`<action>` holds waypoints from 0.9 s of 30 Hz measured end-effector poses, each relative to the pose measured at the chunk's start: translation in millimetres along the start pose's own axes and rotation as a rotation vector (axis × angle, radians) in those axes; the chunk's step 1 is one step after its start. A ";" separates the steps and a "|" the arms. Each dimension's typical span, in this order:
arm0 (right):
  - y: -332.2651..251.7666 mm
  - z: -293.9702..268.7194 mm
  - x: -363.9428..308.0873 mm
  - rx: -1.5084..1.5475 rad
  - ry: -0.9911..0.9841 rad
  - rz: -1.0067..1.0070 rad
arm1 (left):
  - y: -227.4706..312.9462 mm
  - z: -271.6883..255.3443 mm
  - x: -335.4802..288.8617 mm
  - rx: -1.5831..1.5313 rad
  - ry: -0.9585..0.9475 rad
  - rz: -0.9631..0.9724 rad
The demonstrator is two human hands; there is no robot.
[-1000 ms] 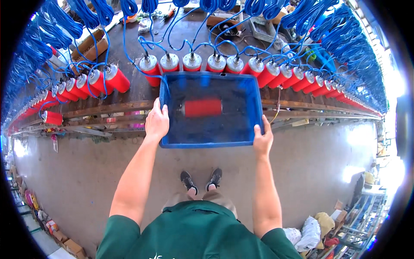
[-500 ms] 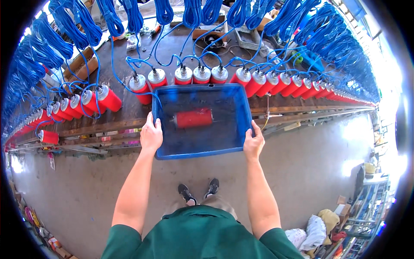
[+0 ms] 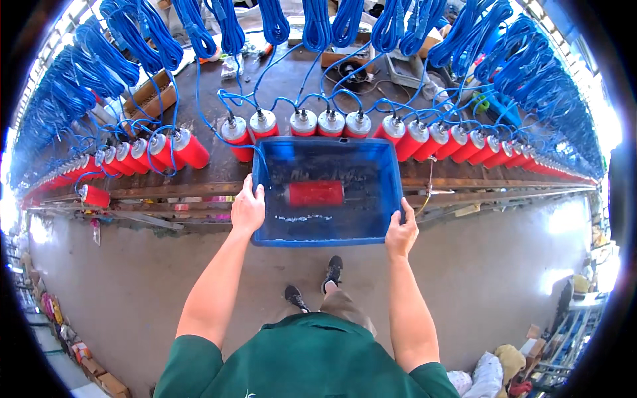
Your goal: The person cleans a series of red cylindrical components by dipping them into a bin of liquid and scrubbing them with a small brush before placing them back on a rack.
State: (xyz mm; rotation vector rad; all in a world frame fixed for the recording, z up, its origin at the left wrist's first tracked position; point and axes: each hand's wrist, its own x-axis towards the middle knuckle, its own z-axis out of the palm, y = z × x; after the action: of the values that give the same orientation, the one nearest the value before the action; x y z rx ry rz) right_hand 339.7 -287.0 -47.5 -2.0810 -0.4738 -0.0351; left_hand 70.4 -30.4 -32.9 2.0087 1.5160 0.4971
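Observation:
My left hand (image 3: 247, 207) grips the left side of a blue rectangular plastic tub (image 3: 312, 242), thumb on the rim. My right hand (image 3: 402, 229) holds its right side near the lower corner. Inside lies a single red cylinder (image 3: 316, 193) with metal ends, on its side in what looks like dark water. White ripples or reflections show in front of it. Just beyond the far rim stand red cylinders with silver caps (image 3: 331, 123), blue cables running from their tops. One blue cable hangs over the tub's far left corner.
A long dark bench (image 3: 219, 174) carries the row of red cylinders out to both sides. Coiled blue cables (image 3: 323, 25) hang above it. A cardboard box (image 3: 149, 99) and a grey tray (image 3: 406, 69) lie farther back. White sacks (image 3: 488, 375) sit on the floor at lower right.
The whole scene, tub included, has shifted right in the picture. My right foot has stepped forward of the left. White ripples now show in the tub. Both hands keep their grip.

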 end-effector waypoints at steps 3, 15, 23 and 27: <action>-0.4 -2.5 2.5 0.047 -0.070 0.050 | -8.0 2.0 2.9 -0.034 0.010 0.029; 14.4 -20.2 9.5 0.190 -0.363 0.017 | -12.6 -48.3 -14.7 -0.401 -0.031 -0.213; 15.6 -13.6 9.7 0.182 -0.305 -0.017 | 12.1 -60.7 -33.4 -0.319 0.085 -0.072; -0.3 -19.6 11.4 0.139 -0.345 0.075 | 17.1 -63.0 -32.2 -0.391 0.098 0.007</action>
State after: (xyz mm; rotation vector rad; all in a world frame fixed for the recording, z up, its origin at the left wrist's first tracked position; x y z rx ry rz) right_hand 353.3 -299.5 -34.4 -1.9706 -0.5872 0.3957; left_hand 36.0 -51.0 27.8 1.7067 1.3443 0.8348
